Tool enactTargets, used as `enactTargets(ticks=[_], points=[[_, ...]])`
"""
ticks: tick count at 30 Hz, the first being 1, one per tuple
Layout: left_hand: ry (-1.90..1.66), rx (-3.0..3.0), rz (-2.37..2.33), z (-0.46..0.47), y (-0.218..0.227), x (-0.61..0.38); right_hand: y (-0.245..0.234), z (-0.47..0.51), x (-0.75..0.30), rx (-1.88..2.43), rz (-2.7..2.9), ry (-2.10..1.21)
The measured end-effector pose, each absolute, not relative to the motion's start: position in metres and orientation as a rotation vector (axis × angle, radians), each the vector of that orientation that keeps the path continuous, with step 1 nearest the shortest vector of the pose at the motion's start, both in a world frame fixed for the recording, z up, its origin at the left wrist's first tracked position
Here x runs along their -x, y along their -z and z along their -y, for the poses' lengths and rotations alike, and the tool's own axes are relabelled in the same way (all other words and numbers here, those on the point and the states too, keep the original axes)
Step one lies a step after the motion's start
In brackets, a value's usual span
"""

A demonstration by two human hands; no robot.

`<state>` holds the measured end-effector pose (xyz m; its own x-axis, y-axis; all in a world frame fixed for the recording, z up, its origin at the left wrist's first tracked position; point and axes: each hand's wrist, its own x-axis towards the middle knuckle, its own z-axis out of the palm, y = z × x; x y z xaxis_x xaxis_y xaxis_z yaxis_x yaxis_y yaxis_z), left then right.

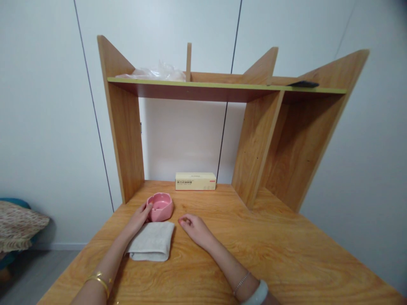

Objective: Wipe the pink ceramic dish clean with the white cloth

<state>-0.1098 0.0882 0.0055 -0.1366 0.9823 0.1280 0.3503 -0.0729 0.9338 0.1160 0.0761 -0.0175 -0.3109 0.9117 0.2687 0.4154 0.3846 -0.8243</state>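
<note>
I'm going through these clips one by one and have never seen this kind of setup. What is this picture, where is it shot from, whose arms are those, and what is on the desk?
There is one picture, taken by a camera worn on a person's head, looking forward and down. No machine is involved: the two bare arms are the wearer's own.

The left hand touches the side of a small pink ceramic ashtray-like bowl; its forearm lies over a folded grey cloth just in front of the bowl. The right hand rests on the wooden desk with fingers curled, with no grip on anything.

Further back a long pale yellow cardboard box lies against the wall. The desk's upper shelf carries crumpled clear plastic on the left and a flat dark object on the right, too small to identify.
</note>
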Motion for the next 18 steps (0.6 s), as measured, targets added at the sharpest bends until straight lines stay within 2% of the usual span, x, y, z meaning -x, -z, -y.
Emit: enactTargets(ticks=[12,18], points=[[-0.894,-2.059,-1.504,-0.071,-0.022,0.089,-0.003,-0.079,-0.113,1.198,2.015,-0.696],[-0.82,-2.173,-1.599,-0.067,-0.027,0.092,-0.014,-0.077,-0.127,1.354,2.118,-0.386]])
